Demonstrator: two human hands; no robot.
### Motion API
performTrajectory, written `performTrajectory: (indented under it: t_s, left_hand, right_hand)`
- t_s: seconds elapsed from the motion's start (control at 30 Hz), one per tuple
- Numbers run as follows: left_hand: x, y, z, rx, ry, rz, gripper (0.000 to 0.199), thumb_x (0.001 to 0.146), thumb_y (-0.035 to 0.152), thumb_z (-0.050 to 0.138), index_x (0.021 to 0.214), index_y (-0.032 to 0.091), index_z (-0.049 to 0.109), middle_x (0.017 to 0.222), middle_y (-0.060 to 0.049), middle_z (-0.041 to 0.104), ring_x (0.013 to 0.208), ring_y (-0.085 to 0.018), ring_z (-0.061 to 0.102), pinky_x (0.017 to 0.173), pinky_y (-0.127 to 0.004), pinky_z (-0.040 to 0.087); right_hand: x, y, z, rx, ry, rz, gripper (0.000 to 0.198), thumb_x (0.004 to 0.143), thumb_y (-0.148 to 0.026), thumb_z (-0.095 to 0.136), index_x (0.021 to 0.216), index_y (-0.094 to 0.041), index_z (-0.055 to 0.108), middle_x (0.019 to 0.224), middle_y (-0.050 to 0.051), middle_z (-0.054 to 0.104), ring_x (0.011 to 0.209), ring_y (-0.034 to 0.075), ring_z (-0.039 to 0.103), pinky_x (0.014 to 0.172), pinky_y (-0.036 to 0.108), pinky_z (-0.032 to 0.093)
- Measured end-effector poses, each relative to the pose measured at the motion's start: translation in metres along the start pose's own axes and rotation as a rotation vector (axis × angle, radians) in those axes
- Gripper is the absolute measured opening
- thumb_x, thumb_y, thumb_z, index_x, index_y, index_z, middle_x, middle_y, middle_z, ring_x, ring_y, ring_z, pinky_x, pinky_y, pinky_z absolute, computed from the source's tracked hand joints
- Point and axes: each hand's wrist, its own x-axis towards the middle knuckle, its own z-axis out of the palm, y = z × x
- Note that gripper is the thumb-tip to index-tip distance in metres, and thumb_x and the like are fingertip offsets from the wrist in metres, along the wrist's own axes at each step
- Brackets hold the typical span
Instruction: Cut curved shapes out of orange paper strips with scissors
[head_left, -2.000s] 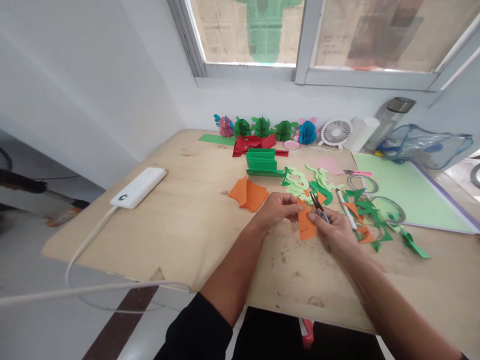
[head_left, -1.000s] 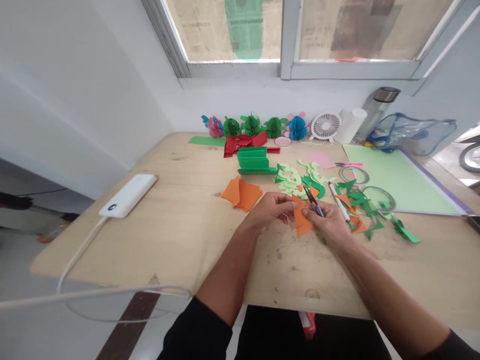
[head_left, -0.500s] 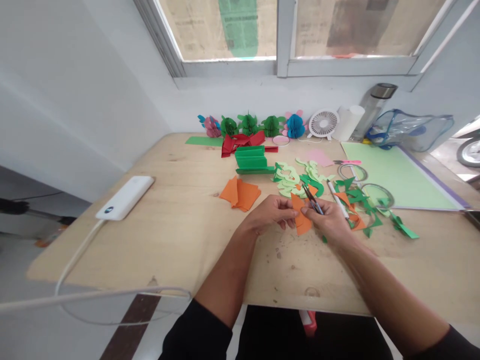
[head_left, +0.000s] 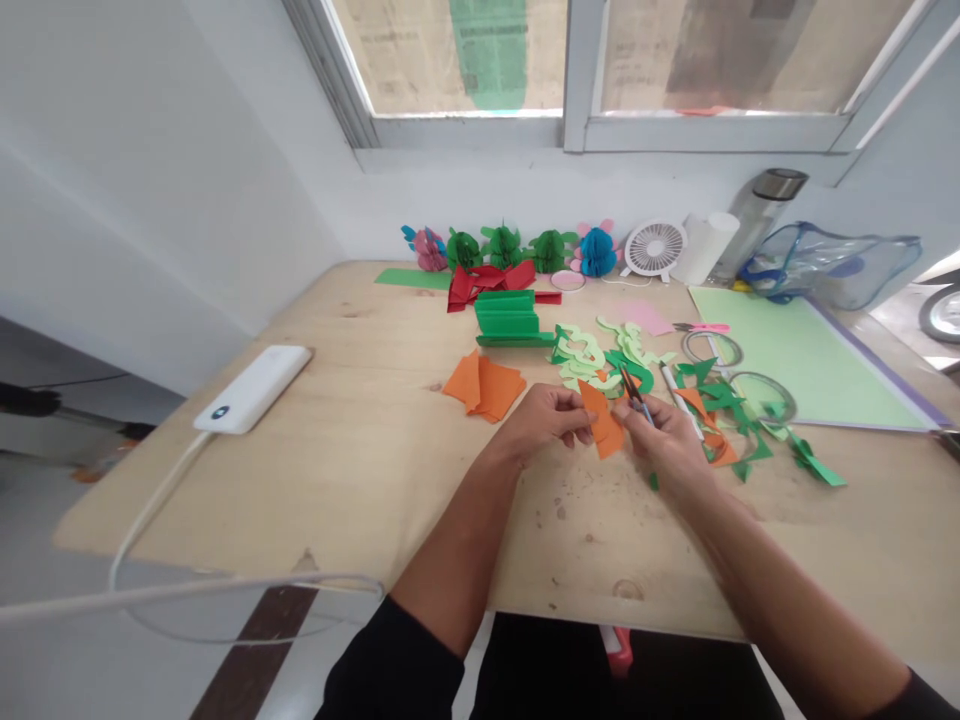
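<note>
Between thumb and fingers, my left hand point(head_left: 551, 425) pinches a small piece of orange paper point(head_left: 602, 425). My right hand point(head_left: 666, 435) is closed round a pair of small scissors point(head_left: 636, 395), whose blades point up and away from me. Its fingertips are close to the paper's right edge; whether they touch it I cannot tell. To the left of my hands lie several orange paper pieces point(head_left: 484, 388). Pale green curvy cutouts point(head_left: 581, 352) lie just beyond my hands, and green and orange scraps point(head_left: 724, 400) are scattered on the right.
Folded green paper point(head_left: 508, 313) and red paper strips point(head_left: 491, 283) lie farther back. Several paper honeycomb figures point(head_left: 502, 246), a white fan point(head_left: 655, 249) and a bottle point(head_left: 765, 215) line the wall. Tape rolls point(head_left: 763, 398) and a pale green sheet point(head_left: 795, 360) are right. A white power bank point(head_left: 253, 388) sits left.
My right fingers have drawn slightly away from the orange paper, and the scissors have shifted a little right. The paper is tilted more in my left hand. The whole view has shifted slightly.
</note>
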Motion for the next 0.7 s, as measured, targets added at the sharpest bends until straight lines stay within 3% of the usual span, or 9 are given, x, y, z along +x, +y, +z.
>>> performTrajectory:
  t_s: [0.17,0.33,0.7]
  left_hand:
    - [0.007,-0.002,0.002,-0.202,0.304,0.122,0.02,0.065,0.03,0.072,0.058,0.015,0.059,0.055,-0.003,0.066,0.049,-0.01,0.057,0.049,-0.02,0.042]
    - [0.007,0.0,0.007,-0.41,0.512,0.177,0.019,0.066,0.027,0.071,0.062,0.016,0.057,0.056,0.001,0.063,0.055,-0.009,0.061,0.053,-0.019,0.044]
    - [0.005,0.003,0.016,-0.604,0.612,0.177,0.025,0.063,0.03,0.074,0.064,0.016,0.053,0.061,0.0,0.065,0.06,-0.011,0.064,0.06,-0.021,0.045]
  right_hand:
    - [-0.005,-0.006,0.001,0.151,0.041,-0.059,0.042,0.079,-0.06,0.057,0.068,-0.02,0.053,0.047,-0.007,0.032,0.041,0.008,0.024,0.039,0.025,0.016]
    - [-0.009,-0.004,0.004,0.178,0.005,0.056,0.042,0.078,-0.062,0.057,0.071,-0.021,0.053,0.045,-0.008,0.031,0.038,0.008,0.021,0.037,0.024,0.013]
    - [-0.012,0.012,0.014,0.033,-0.146,0.066,0.048,0.081,-0.065,0.051,0.072,-0.019,0.056,0.044,-0.007,0.032,0.041,0.01,0.024,0.041,0.026,0.016]
